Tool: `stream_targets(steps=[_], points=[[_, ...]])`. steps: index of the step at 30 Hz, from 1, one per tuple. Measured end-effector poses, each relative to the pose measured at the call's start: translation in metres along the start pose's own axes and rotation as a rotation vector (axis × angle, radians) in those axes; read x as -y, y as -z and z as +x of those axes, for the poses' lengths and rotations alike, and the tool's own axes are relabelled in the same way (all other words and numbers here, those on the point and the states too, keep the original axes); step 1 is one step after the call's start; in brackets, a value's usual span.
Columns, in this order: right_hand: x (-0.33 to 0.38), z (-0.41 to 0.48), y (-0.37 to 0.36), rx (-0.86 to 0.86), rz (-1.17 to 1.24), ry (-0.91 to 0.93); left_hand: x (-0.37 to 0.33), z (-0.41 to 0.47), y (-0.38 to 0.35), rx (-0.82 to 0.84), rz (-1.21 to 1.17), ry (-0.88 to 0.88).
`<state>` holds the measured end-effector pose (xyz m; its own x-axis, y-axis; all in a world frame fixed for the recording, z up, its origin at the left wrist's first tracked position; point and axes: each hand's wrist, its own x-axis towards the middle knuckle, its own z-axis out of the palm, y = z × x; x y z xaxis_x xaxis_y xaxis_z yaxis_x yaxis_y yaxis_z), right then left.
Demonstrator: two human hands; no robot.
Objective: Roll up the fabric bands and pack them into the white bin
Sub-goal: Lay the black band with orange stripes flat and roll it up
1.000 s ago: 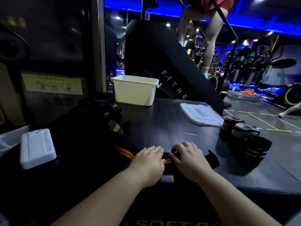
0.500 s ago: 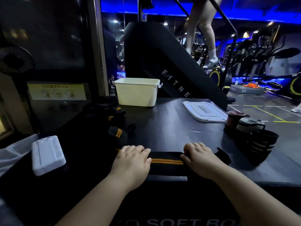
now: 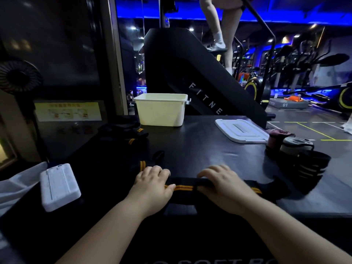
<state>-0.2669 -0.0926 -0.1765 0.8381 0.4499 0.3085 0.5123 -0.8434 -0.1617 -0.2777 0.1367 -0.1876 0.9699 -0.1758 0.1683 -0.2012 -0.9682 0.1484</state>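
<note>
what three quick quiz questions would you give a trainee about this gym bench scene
1. True or false: the flat white plastic lid lies beside the white plastic bin, not on it.
2. Of the left hand and right hand, which holds the black fabric band with orange stripes? A left only, B right only, C both.
3. Fill in: the dark rolled fabric bands stand on the person's ___ side.
Key: 1 true; 2 C; 3 right.

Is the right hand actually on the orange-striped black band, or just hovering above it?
Touching. The head view shows the right hand lying on the band and curled over its far edge, with no gap between them.
</note>
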Motion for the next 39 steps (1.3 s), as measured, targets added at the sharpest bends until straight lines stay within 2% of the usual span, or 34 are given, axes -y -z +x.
stream_targets(steps=[9,14,17,20,26,31,36,39], points=[[0.009,0.004,-0.018,0.157,-0.017,-0.019,0.013,0.001,0.009,0.002,0.084,0.139],[0.013,0.007,-0.014,0.210,-0.050,0.003,0.016,-0.003,0.008,-0.025,0.079,0.138],[0.027,0.018,-0.013,0.262,0.013,-0.005,0.018,-0.002,0.007,-0.029,0.040,0.125],[0.036,0.019,-0.021,0.217,0.101,-0.028,0.020,-0.003,0.008,-0.025,0.016,0.125],[0.031,0.015,-0.026,0.223,0.032,-0.032,0.026,-0.008,0.011,-0.028,0.025,0.148],[0.030,0.010,-0.018,0.223,0.028,-0.046,0.041,-0.017,0.013,-0.113,0.010,0.125],[0.042,0.018,-0.012,0.249,0.006,-0.104,0.051,-0.020,0.019,-0.011,-0.010,0.173],[0.062,0.034,-0.010,0.167,-0.044,-0.109,0.045,-0.018,0.019,-0.020,0.000,0.189]])
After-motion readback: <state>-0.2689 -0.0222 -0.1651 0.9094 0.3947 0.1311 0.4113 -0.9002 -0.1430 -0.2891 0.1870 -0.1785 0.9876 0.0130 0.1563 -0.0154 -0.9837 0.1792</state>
